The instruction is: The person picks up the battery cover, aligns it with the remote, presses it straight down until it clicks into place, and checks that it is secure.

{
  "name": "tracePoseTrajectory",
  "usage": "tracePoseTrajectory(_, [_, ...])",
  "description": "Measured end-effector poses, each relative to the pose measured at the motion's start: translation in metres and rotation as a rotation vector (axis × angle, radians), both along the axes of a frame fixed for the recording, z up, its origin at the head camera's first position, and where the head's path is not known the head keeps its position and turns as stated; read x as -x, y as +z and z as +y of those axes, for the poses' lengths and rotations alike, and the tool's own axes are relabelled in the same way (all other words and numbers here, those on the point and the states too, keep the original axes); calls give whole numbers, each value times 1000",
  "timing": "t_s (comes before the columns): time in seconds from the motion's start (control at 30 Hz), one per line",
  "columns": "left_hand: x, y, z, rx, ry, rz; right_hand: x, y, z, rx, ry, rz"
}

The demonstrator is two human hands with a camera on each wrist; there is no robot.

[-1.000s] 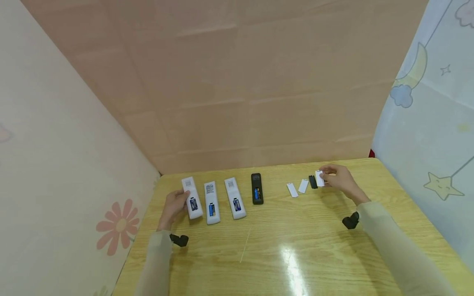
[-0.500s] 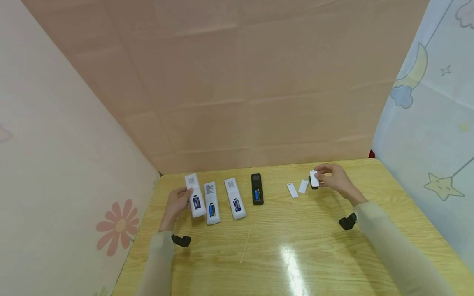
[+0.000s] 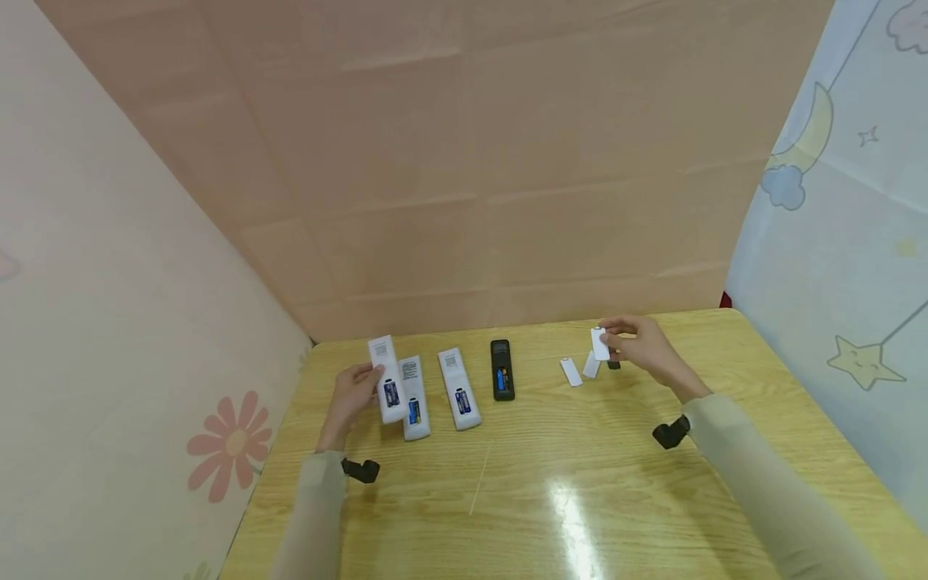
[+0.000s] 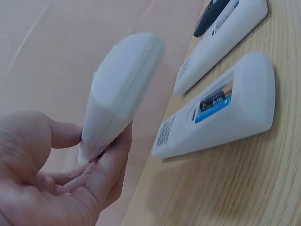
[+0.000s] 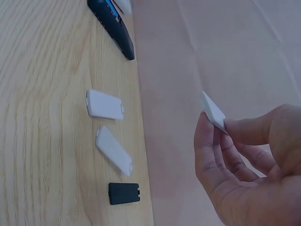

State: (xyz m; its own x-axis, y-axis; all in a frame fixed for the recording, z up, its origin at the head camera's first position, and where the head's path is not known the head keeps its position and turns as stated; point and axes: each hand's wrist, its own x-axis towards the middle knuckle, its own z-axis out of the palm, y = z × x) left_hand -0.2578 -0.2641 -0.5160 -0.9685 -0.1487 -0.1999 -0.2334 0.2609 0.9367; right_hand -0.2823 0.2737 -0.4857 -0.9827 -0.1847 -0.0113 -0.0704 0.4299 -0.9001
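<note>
My left hand (image 3: 353, 396) grips a white remote control (image 3: 387, 379) by its side, thumb on one edge and fingers beneath. Its back faces up in the head view, with batteries showing in the uncovered compartment. In the left wrist view this remote (image 4: 120, 84) is lifted above the table. Between thumb and fingertips, my right hand (image 3: 638, 348) pinches a white battery cover (image 3: 599, 344), raised over the table's far side. Below it lie a black battery cover (image 5: 124, 193) and two white covers, one slanted (image 5: 114, 150) and one straighter (image 5: 104, 104).
Two more white remotes, a nearer one (image 3: 416, 387) and another (image 3: 459, 387), lie back up with batteries in them. A black remote (image 3: 502, 370) lies to their right, its batteries also exposed. The wooden table (image 3: 522, 483) ends at a draped backdrop (image 3: 464, 201).
My right hand has carried the white cover leftward, from beside the black cover to over the slanted white one. My left hand has raised the white remote and moved it right.
</note>
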Motion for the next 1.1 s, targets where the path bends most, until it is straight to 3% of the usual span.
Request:
tracePoseTrajectory(0.53, [1,5,17,-42,-34,-7,-8,11,-16,25,13,-5])
tracePoseTrajectory(0.8, [-2,7,25,-80,-41,-28,-9,8,-24,56,29,-11])
tracePoseTrajectory(1.1, [-4,12,34,-149,-73,-2,-10,12,-32,69,42,15])
